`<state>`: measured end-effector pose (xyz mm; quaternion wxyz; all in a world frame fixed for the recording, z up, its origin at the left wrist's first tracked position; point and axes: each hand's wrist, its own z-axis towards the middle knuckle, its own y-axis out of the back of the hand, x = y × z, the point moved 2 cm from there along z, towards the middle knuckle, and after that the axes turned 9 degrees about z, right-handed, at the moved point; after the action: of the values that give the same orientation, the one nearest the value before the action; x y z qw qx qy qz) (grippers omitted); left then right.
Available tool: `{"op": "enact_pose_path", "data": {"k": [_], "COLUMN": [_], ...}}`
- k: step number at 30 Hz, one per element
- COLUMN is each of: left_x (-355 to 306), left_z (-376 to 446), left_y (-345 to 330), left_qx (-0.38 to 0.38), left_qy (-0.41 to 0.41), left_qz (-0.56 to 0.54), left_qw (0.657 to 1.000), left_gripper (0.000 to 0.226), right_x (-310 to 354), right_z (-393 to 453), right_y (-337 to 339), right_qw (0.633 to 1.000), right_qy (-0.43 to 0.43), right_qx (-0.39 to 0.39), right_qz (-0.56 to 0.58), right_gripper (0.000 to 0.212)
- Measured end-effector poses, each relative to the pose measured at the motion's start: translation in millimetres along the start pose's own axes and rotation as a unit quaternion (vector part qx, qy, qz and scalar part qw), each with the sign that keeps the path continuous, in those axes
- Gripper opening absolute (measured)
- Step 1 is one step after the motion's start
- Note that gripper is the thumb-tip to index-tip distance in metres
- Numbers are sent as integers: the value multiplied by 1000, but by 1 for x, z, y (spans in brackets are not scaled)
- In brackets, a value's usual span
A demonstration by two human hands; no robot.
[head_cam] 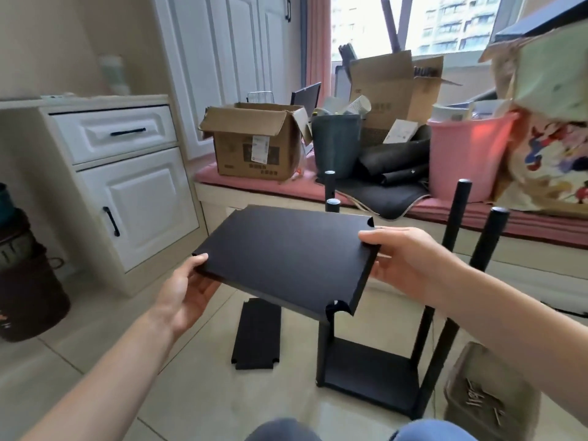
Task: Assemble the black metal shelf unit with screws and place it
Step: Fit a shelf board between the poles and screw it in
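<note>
Head view: black shelf panel [288, 261] held in air over floor tiles, tilted, long axis left-right. Left hand [187, 289] and right hand [402, 262] gripping opposite short edges. Partly built frame [375, 375] standing below right. Plastic bag [486, 405] holding screws.

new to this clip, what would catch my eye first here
A black shelf panel held up mid-frame, the left hand and right hand each gripping an end. Below right, a frame stands on the floor with four posts up. Behind, a pink bucket on the window seat.
</note>
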<state>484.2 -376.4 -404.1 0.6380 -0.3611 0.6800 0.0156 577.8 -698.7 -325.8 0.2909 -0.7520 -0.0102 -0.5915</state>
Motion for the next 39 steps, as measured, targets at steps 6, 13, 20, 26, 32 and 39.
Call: {"op": "enact_pose_path", "data": {"k": [6, 13, 20, 26, 32, 39], "left_x": [-40, -53, -34, -33, -27, -18], "left_z": [4, 32, 62, 81, 85, 83], "left_y": [-65, -144, -198, -240, -257, -255], "left_qx": [70, 164, 162, 156, 157, 170], "left_qy": [-31, -9, 58, 43, 57, 59], "left_qz": [-25, -49, 26, 21, 58, 111], "left_qw": [997, 985, 985, 987, 984, 977], "left_gripper": [17, 27, 32, 26, 19, 14], "right_x": [66, 120, 157, 167, 160, 141], "right_z": [5, 26, 51, 67, 79, 78], "right_y": [27, 65, 96, 128, 154, 172], "right_qw": [992, 982, 981, 976, 962, 959], "right_qy": [107, 121, 95, 72, 43, -3], "right_qx": [-38, -134, -166, -181, -214, -225], "right_qz": [47, 59, 34, -100, -162, -173], "right_gripper": [16, 26, 22, 33, 11, 7]}}
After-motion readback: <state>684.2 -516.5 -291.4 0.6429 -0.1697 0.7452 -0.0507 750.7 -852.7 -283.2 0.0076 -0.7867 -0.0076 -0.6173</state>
